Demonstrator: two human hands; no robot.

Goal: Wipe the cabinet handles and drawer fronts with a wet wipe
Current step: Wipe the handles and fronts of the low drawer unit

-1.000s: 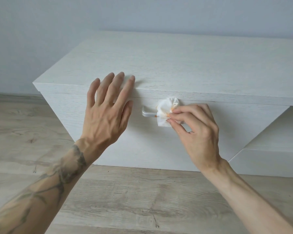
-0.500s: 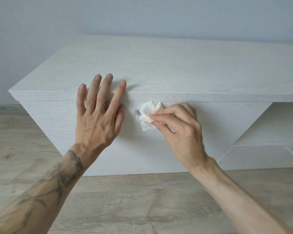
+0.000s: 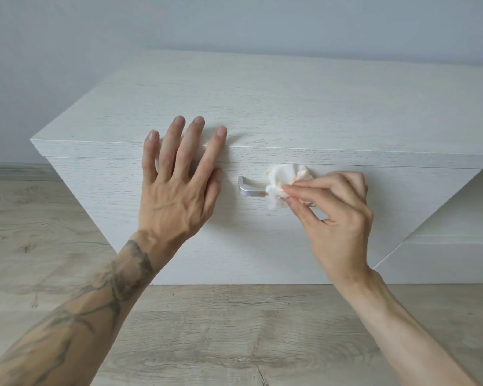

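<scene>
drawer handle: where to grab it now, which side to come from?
Bare left stretch of the handle, from the front and below, fingers hooked behind the bar. Its bent end holds it off the drawer front, leaving a gap; the right part is under the wet wipe pinched by the right hand.

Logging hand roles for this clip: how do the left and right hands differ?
The left hand is spread flat, holding nothing; the right hand is curled, pinching the wipe on the handle. The left forearm is tattooed; the right is bare. Both are at the cabinet front.
</scene>
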